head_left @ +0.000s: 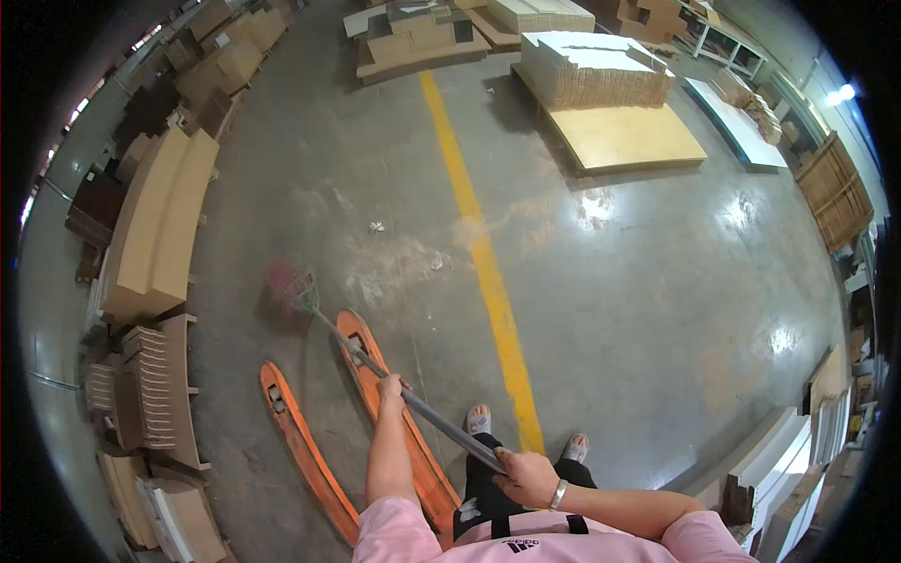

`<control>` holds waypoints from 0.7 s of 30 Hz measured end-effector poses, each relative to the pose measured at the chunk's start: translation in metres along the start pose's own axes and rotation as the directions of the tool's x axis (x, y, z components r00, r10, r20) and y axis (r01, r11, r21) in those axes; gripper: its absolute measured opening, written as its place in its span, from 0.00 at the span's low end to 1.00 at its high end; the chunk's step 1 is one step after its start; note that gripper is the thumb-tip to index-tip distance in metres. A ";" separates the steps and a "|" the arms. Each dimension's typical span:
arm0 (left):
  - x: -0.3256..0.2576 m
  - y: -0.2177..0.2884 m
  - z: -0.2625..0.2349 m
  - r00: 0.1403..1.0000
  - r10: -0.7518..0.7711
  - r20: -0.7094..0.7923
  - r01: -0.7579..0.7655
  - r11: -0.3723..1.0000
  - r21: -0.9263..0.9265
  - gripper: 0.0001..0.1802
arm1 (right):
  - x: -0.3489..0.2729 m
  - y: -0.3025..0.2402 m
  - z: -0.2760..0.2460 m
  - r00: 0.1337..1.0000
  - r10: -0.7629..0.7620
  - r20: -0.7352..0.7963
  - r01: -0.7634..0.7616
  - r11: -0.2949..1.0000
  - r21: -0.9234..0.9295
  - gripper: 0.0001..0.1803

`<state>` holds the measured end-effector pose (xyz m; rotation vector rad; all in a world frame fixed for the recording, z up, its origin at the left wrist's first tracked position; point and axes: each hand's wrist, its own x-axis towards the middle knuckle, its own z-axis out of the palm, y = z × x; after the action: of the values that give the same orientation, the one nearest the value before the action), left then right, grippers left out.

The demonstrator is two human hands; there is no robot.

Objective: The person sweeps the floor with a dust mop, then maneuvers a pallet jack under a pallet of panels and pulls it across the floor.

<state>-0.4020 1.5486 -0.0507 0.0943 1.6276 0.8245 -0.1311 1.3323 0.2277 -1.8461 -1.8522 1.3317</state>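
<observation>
A long broom slants across the floor in front of me, its grey handle [436, 422] running from my waist out to the far left. Its bristle head [293, 284], reddish and green, is smeared by motion, low over the floor past the tips of two orange pallet jack forks [298, 439]. My left hand [391, 386] is wrapped round the middle of the handle, above the right-hand fork. Closer to my body, my right hand [527, 479], with a band on its wrist, grips the handle's upper end.
White scraps [376, 227] and pale dust lie on the grey floor beyond the broom. A yellow line [479, 253] runs away from my feet. Cardboard stacks [155, 225] stand along the left. A board pile [610, 75] sits far right, and white panels [770, 469] lean at near right.
</observation>
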 end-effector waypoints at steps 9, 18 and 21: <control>-0.070 -0.080 0.102 0.986 -0.071 0.149 0.031 0.966 0.256 0.02 | -0.080 -0.004 -0.047 0.929 0.357 0.100 -0.371 0.899 0.234 0.25; -0.206 -0.252 0.216 0.968 -0.091 0.233 -0.067 0.804 0.590 0.11 | -0.265 0.081 -0.033 0.766 0.642 -0.028 -0.435 0.551 0.712 0.34; -0.232 -0.306 0.234 0.958 -0.129 0.257 -0.063 0.779 0.623 0.07 | -0.314 0.078 -0.046 0.726 0.686 -0.050 -0.440 0.520 0.732 0.31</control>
<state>-0.0195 1.3134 -0.0262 0.6323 1.5553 0.1862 0.0164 1.0616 0.3367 -2.1006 -0.4033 1.4583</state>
